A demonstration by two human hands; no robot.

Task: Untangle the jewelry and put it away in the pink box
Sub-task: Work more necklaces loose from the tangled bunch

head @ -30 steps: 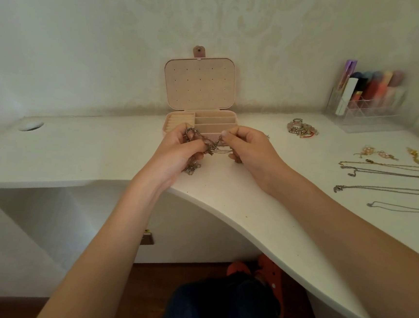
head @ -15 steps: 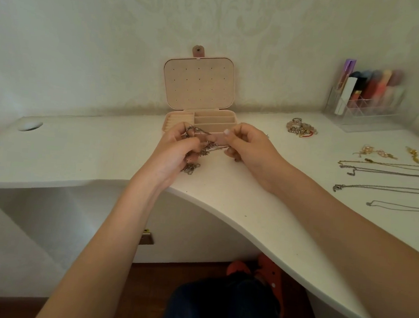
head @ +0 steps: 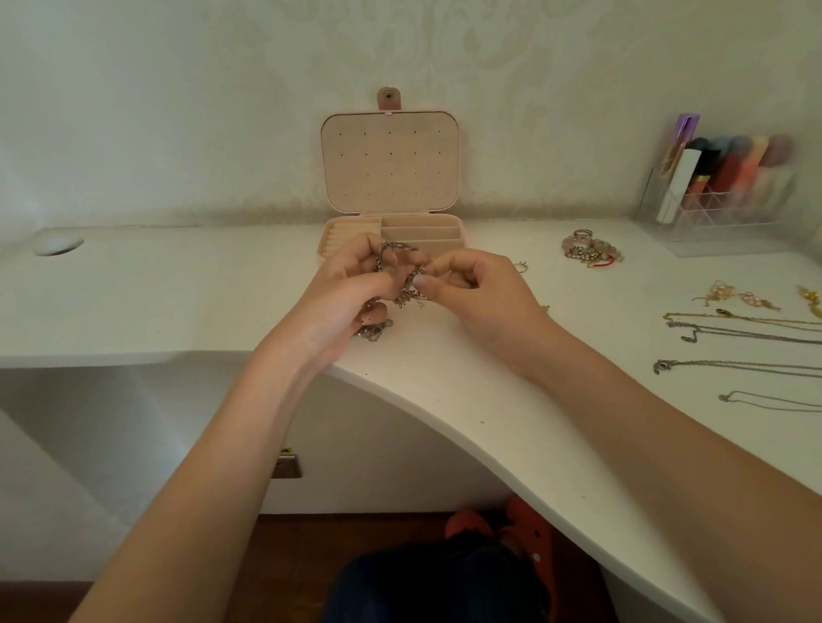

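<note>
A tangled clump of silvery chain jewelry hangs between both hands just in front of the pink box. My left hand grips the clump from the left, with loose chain dangling below its fingers onto the desk. My right hand pinches a strand at the clump's right side with thumb and forefinger. The pink box stands open against the wall, its lid upright and its compartments partly hidden behind my hands.
On the white desk to the right lie several straightened necklaces, gold earrings and a heap of beaded bracelets. A clear organizer with cosmetics stands at the back right. A cable hole sits far left.
Both hands stay on the clump in the same spot. The fingers have shifted their hold, and the chain loop now stands higher between them.
</note>
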